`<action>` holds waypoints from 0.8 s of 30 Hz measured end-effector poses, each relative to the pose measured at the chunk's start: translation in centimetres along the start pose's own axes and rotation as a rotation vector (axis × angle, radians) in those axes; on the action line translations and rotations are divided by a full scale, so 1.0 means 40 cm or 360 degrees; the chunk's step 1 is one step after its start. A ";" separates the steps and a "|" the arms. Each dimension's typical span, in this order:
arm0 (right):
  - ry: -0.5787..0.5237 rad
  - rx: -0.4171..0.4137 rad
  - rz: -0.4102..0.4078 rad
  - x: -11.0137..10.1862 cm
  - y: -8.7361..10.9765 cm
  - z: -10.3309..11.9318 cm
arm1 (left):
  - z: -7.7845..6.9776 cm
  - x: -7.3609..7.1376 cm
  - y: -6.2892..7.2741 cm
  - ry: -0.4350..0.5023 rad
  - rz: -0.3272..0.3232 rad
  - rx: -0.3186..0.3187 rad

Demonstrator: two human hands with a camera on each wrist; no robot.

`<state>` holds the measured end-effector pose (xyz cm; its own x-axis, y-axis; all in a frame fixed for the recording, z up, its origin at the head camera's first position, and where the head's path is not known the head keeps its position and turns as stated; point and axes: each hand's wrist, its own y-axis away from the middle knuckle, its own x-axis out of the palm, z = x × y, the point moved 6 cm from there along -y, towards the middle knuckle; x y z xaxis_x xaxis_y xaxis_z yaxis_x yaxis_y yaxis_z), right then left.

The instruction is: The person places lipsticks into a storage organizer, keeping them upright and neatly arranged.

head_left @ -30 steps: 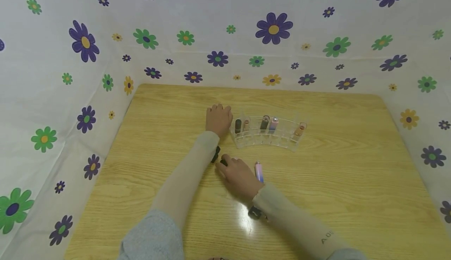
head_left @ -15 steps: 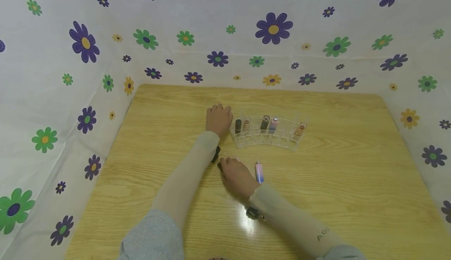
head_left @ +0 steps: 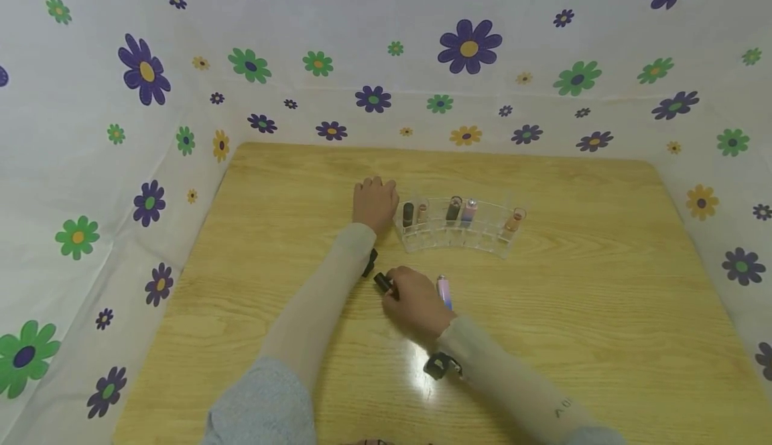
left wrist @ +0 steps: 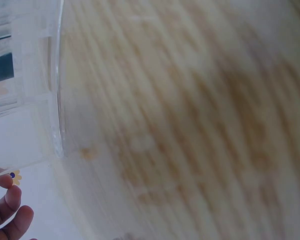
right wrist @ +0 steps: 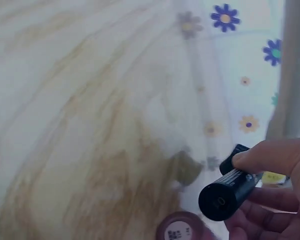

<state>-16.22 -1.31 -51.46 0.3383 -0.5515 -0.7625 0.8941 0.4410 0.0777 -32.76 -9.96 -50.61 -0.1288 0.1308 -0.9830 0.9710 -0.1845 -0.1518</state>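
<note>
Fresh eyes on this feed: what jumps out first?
Probably the white cloth with big purple and green flowers, behind the wooden table. Next, the clear curved rack of small tubes beside the left hand, then the black tube in the right hand.

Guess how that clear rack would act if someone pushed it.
The clear rack looks stiff, judging by its crisp, transparent walls. Being broad, it would probably slide rather than roll on the shiny table. Its thin panels suggest it may be fairly light and could crack if dropped.
</note>
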 end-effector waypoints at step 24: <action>-0.0239 -0.0050 -0.0667 -0.207 0.044 -0.118 | 0.001 0.002 -0.004 0.0015 -0.0015 -0.0005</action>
<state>-18.84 7.36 -48.02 -0.0105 -0.7829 -0.6221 0.9546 0.1774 -0.2394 -32.92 -9.95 -50.67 -0.1360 0.1414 -0.9806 0.9705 -0.1801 -0.1605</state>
